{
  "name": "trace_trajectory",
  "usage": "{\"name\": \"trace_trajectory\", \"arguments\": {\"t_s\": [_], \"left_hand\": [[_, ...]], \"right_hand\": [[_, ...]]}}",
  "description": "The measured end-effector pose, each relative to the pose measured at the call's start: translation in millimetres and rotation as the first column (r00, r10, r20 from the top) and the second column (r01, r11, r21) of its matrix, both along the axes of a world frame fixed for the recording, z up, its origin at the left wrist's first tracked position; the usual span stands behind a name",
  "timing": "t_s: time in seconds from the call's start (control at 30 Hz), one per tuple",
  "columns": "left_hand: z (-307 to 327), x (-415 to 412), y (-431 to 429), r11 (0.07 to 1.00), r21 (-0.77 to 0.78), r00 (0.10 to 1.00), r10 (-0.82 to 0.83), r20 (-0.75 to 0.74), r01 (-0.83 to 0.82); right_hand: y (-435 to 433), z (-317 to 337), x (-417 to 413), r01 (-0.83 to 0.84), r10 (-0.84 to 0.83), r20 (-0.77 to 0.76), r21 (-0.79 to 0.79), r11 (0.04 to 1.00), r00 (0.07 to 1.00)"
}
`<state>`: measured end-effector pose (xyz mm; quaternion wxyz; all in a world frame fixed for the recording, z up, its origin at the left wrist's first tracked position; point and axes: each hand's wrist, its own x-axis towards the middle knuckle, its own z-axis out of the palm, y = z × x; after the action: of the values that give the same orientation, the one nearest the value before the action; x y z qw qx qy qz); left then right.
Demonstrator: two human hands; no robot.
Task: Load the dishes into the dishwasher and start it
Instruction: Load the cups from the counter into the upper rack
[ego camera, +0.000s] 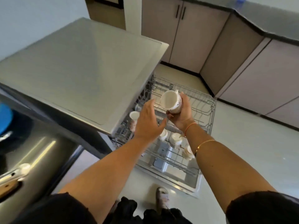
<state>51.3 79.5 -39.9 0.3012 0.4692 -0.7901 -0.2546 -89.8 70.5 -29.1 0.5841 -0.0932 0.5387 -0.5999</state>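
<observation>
White cup (171, 102), tipped sideways over the pulled-out dishwasher rack (209, 104), is gripped in the right hand (182, 117), left hand (148, 122) open and empty beside it; loading is under way, with mouth-down placement among the racked cups (176, 140) apparently next.

Both bare arms are reaching forward and down. The bare left hand (149, 122) is hovering flat with straight fingers, holding nothing. The bare right hand (182, 115) is gripping a tilted white round cup (170, 101) with curled fingers.
</observation>
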Motion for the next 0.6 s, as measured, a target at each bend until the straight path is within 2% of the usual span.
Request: {"name": "trace_trajectory", "arguments": {"t_s": [0.07,0.13,0.27,0.37,0.47,0.6], "left_hand": [[-30.9,-17.0,8.5,0.987,0.161,0.974,-0.047,0.221,0.011],[-63.9,-28.2,13.8,0.959,0.28,0.91,-0.09,0.406,-0.03],[-120.9,-41.5,24.2,0.893,0.441,0.83,-0.182,0.527,-0.084],[-146.4,-43.1,32.2,0.833,0.543,0.755,-0.286,0.59,-0.108],[-168.3,-48.5,35.8,0.82,0.565,0.644,-0.384,0.661,-0.092],[-175.6,-51.0,44.1,0.879,0.469,0.568,-0.346,0.747,-0.083]], "right_hand": [[7.8,-22.7,-33.5,0.022,-0.007,-0.136,0.113,0.993,0.991],[12.6,-44.1,-61.6,0.019,0.043,-0.298,0.202,0.979,0.954],[17.0,-100.5,-97.4,0.031,0.137,-0.497,0.315,0.948,0.857],[16.4,-134.8,-108.3,0.058,0.235,-0.644,0.399,0.915,0.728],[5.8,-170.8,-114.7,0.067,0.38,-0.737,0.497,0.865,0.56],[-7.8,-200.7,-116.7,0.051,0.509,-0.779,0.563,0.825,0.366]]}}
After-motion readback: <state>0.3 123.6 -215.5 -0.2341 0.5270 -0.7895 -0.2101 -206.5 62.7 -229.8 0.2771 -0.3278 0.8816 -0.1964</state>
